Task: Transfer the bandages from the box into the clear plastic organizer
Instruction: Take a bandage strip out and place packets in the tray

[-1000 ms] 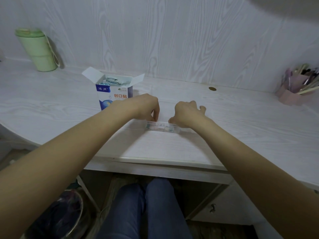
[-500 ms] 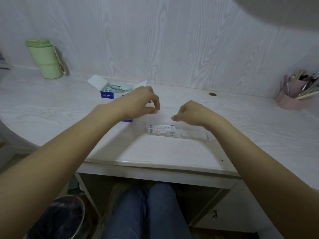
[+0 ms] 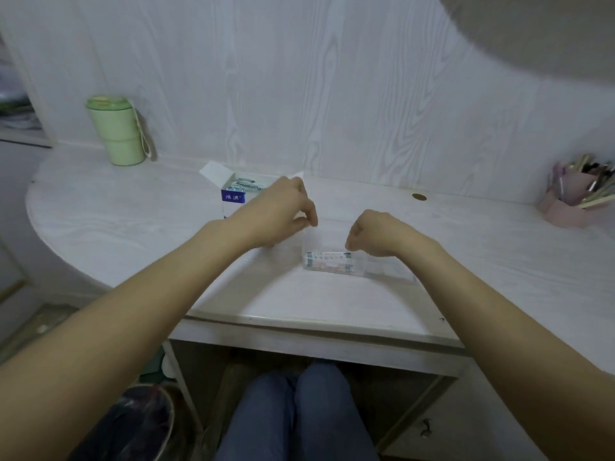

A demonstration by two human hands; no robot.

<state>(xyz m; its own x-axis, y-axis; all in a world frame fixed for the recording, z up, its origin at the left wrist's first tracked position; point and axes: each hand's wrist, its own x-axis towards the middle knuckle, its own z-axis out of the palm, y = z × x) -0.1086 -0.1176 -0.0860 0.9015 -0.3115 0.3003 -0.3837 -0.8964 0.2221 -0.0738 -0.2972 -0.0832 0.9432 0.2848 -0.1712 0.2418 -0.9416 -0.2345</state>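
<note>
Several wrapped bandages (image 3: 327,261) lie in the left end of the clear plastic organizer (image 3: 359,266), which sits on the counter (image 3: 133,221) in front of the person, near its front edge. Its transparent lid (image 3: 327,234) seems to stand raised behind the tray, though the plastic is faint and hard to trace. Both hands hover at the organizer. The left hand (image 3: 283,211) is above its left end with thumb and forefinger brought together at what looks like the lid's upper corner; whether they truly pinch it I cannot tell. The right hand (image 3: 376,234) is over the middle of the organizer, its fingers curled under loosely, and whether they touch the plastic or hold anything cannot be told. Just behind the left hand stands the open box (image 3: 234,194), white with a blue band and its flaps spread, more bandages (image 3: 246,186) showing inside it; the hand hides its right part. Farther left, against the pale wood-grain wall, stands a green lidded cup (image 3: 116,131) with a strap. Near the wall on the right is a small brown round spot (image 3: 419,196) in the counter, and at the far right a pink holder (image 3: 565,204) full of pens and brushes. Below the counter edge are the person's knees in blue jeans (image 3: 299,414), and at lower left a bin (image 3: 133,424) with a dark liner.
</note>
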